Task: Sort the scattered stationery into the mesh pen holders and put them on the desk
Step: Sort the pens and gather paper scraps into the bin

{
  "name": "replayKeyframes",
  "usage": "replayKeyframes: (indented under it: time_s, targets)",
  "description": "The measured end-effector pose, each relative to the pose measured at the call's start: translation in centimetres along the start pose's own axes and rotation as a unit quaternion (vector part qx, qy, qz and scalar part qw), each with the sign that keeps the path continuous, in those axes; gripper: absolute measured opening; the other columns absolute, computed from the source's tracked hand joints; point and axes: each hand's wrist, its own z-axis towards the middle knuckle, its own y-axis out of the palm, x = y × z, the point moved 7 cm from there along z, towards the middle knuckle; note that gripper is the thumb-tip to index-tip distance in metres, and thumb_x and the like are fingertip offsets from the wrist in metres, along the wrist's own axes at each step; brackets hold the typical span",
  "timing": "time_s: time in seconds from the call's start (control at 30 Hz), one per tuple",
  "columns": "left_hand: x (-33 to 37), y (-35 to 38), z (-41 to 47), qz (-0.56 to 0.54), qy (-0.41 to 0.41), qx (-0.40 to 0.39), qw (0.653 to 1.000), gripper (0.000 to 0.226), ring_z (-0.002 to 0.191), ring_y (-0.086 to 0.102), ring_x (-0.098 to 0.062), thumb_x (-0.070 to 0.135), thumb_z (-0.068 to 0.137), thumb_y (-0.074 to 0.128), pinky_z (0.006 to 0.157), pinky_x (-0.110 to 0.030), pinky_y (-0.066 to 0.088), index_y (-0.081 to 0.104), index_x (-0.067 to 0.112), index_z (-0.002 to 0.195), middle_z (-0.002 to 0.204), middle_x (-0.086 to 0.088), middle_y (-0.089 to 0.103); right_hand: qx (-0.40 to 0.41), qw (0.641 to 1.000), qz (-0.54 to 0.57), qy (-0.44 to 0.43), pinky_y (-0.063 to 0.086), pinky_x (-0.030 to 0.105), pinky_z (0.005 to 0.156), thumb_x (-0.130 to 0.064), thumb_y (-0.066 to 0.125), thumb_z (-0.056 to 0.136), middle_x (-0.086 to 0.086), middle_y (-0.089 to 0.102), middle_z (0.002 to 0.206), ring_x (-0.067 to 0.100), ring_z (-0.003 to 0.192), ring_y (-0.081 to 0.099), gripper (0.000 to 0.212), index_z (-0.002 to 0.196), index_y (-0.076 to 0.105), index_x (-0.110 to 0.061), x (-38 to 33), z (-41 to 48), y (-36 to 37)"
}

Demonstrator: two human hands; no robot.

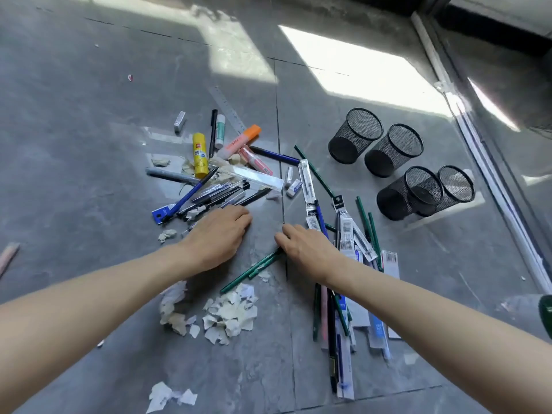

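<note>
Right grip (307,249): fingers nearly straight, tips touching slim green pencils (254,270) on the grey floor (89,144); whether it has closed on them cannot be told. Left grip (218,234): loosely open, palm down, holding nothing. Four black mesh pen holders (394,150) sit beyond the right grip, well apart.

Daylight, fairly bright overall: hard sun patches on the grey floor (89,174) at top centre & upper right are blown out to white, w/ a thin glare streak along the metal track (504,204) at right. Shadows under the forearms are soft and faint. Wide-angle lens bends straight lines near the edges; centre is sharp, w/ slight blur on the left hand (218,234) and at the far-left edge.
</note>
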Motion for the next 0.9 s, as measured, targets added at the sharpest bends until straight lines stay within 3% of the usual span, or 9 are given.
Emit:
replayKeyframes:
  time_s: [0.1,0.17,0.33,0.47,0.53,0.6,0.73,0.8,0.9]
  targets:
    - [0.6,1.0,2.4,-0.024,-0.029,-0.002,0.999,0.040,0.122,0.048,-0.033,0.007,0.089,0.048,0.103,-0.041,0.039,0.051,0.002,0.128,0.136,-0.016,0.048,0.019,1.000,-0.015,0.011,0.015,0.023,0.040,0.006,0.079,0.030,0.005,0.050,0.064,0.023,0.047,0.049,0.053,0.070,0.049,-0.011,1.0,-0.2,0.3]
    - [1.0,1.7,3.7,-0.021,-0.046,-0.021,0.999,0.051,0.139,0.027,-0.027,0.012,0.096,0.039,0.114,-0.037,0.020,0.029,0.004,0.145,0.153,-0.013,0.026,0.026,0.999,-0.021,0.004,0.013,0.024,0.042,0.005,0.078,0.031,0.004,0.049,0.063,0.021,0.046,0.048,0.050,0.069,0.050,-0.012,1.3,-0.4,0.1]
    - [1.6,3.4,5.0,0.091,-0.033,-0.127,0.987,0.056,0.146,-0.002,-0.019,0.019,0.099,0.022,0.117,-0.039,0.001,0.000,0.010,0.150,0.159,-0.007,-0.004,0.066,0.995,-0.027,-0.064,0.026,0.025,0.037,0.002,0.049,0.057,0.007,0.051,0.065,0.024,0.050,0.049,0.017,0.069,0.052,-0.009,1.1,-0.7,0.6]
    - [1.9,3.3,4.2,0.085,-0.004,-0.084,0.993,0.053,0.144,0.014,-0.022,0.019,0.097,0.021,0.116,-0.040,0.010,0.017,0.006,0.148,0.157,-0.010,0.014,0.079,0.994,-0.009,-0.079,0.033,0.028,0.036,-0.002,0.034,0.062,0.009,0.051,0.068,0.025,0.054,0.049,0.020,0.071,0.051,-0.009,1.2,-0.8,0.8]
    - [2.3,2.8,3.2,0.082,0.036,-0.032,0.996,0.048,0.127,0.045,-0.026,0.019,0.091,0.027,0.108,-0.039,0.031,0.048,0.007,0.133,0.138,-0.011,0.049,0.076,0.993,-0.017,-0.092,0.037,0.029,0.036,0.001,0.043,0.059,0.008,0.052,0.070,0.026,0.056,0.050,0.018,0.072,0.051,-0.010,1.1,-1.0,0.8]
    - [2.5,2.9,2.1,0.071,0.085,-0.005,0.994,0.033,0.106,0.055,-0.025,0.017,0.087,0.039,0.096,-0.035,0.037,0.060,0.011,0.112,0.114,-0.007,0.060,0.073,0.991,-0.028,-0.107,0.037,0.029,0.037,0.001,0.051,0.058,0.006,0.053,0.070,0.024,0.059,0.051,0.020,0.073,0.051,-0.011,0.8,-1.3,0.7]
    - [2.2,2.3,2.1,0.055,0.079,0.017,0.995,0.019,0.095,0.052,-0.026,0.014,0.085,0.049,0.086,-0.032,0.033,0.058,0.013,0.102,0.103,-0.007,0.056,0.076,0.990,-0.028,-0.114,0.039,0.030,0.038,-0.002,0.050,0.063,0.005,0.053,0.073,0.022,0.063,0.051,0.026,0.081,0.038,-0.014,0.6,-2.0,0.9]
    - [1.8,2.0,3.1,0.046,0.024,0.009,0.999,0.031,0.113,0.045,-0.031,0.018,0.090,0.048,0.099,-0.037,0.029,0.052,0.013,0.120,0.122,-0.013,0.050,0.081,0.991,-0.026,-0.104,0.041,0.032,0.038,-0.001,0.050,0.062,0.005,0.053,0.075,0.023,0.064,0.051,0.029,0.082,0.036,-0.015,0.7,-2.1,1.1]
    - [1.4,2.8,5.1,0.028,-0.047,-0.056,0.997,0.048,0.141,0.012,-0.032,0.031,0.100,0.030,0.116,-0.045,0.003,0.024,0.021,0.146,0.153,-0.015,0.018,0.070,0.995,-0.023,-0.068,0.046,0.035,0.044,0.004,0.060,0.058,0.007,0.054,0.081,0.025,0.069,0.054,0.035,0.086,0.045,-0.012,1.5,-2.1,1.8]
